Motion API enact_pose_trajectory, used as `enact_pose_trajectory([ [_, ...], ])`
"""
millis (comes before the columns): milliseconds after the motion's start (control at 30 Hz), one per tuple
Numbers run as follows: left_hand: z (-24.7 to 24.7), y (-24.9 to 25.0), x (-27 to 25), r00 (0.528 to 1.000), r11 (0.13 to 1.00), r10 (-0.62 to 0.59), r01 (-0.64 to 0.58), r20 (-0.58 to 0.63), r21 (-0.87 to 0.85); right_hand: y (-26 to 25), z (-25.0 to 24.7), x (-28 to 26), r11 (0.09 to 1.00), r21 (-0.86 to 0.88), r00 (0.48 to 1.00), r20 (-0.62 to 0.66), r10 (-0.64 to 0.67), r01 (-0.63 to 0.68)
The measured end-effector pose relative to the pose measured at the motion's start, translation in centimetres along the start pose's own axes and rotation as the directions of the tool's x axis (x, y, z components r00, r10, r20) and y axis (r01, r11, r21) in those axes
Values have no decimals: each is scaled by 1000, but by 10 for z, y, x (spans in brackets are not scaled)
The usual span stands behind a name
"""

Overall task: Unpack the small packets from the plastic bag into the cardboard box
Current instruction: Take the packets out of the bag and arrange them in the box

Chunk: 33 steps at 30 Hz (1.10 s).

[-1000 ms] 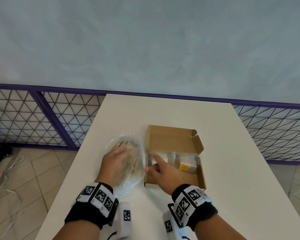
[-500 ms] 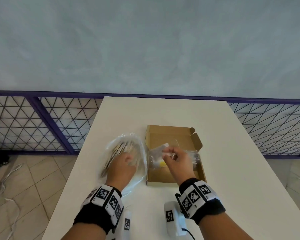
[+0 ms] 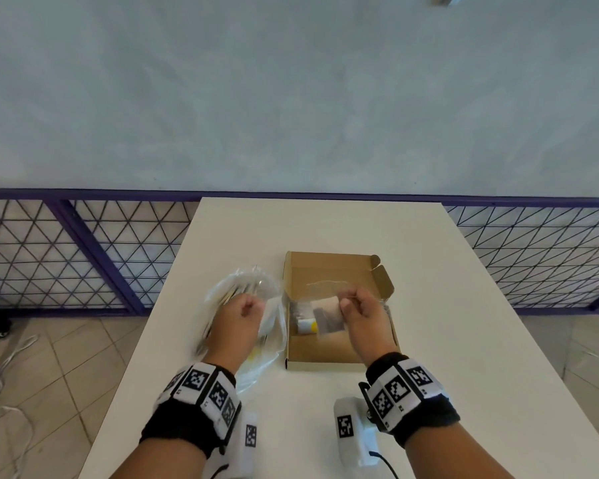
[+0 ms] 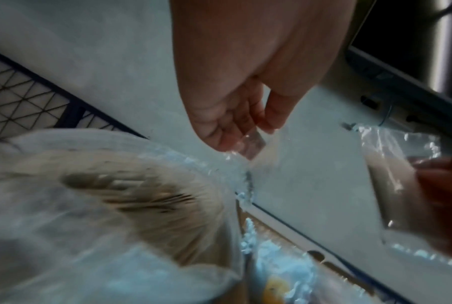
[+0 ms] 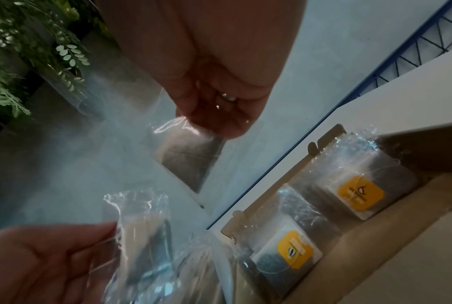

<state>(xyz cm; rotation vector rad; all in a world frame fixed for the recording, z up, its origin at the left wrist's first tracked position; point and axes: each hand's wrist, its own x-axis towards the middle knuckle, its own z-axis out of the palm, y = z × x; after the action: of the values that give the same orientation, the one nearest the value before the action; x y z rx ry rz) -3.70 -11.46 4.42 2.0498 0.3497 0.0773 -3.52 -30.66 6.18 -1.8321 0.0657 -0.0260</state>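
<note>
A clear plastic bag (image 3: 242,288) with several packets lies on the white table (image 3: 325,229), left of the open cardboard box (image 3: 325,350). My left hand (image 3: 248,311) hovers over the bag and pinches a small clear packet (image 4: 256,148). Above the box, my right hand (image 3: 346,305) pinches another small packet (image 3: 329,318) that hangs down, also seen in the right wrist view (image 5: 191,156). Two packets with yellow labels (image 5: 360,193) (image 5: 295,248) lie inside the box (image 5: 375,236). The bag (image 4: 115,195) is blurred in the left wrist view.
The table's left edge runs close beside the bag. A purple wire-mesh railing (image 3: 83,254) stands behind the table, with tiled floor and a cable (image 3: 11,361) to the left. Green foliage (image 5: 24,51) shows in the right wrist view.
My left hand, earlier flat on the bag, has come up pinching a packet. My right hand has risen from the box floor with a packet in its fingers.
</note>
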Motion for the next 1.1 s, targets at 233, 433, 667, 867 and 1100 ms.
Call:
enact_pose_trajectory([
  [233,16,29,-11,955,851,-100,228,281,-473,-12,-3,-2,992,121,999,-44,-14,19],
  [433,30,52,-29,794,633,8,466,607,-618,-10,-1,-5,993,-94,995,-74,-71,64],
  [667,44,59,-29,786,681,0,453,618,-576,-7,-15,-10,998,32,997,60,-54,52],
  [867,63,51,-26,962,917,-8,116,273,-382,9,-27,-2,997,60,985,168,34,-45],
  [1100,71,40,-15,980,939,-5,73,199,-336,29,-46,12,996,54,995,75,67,-71],
])
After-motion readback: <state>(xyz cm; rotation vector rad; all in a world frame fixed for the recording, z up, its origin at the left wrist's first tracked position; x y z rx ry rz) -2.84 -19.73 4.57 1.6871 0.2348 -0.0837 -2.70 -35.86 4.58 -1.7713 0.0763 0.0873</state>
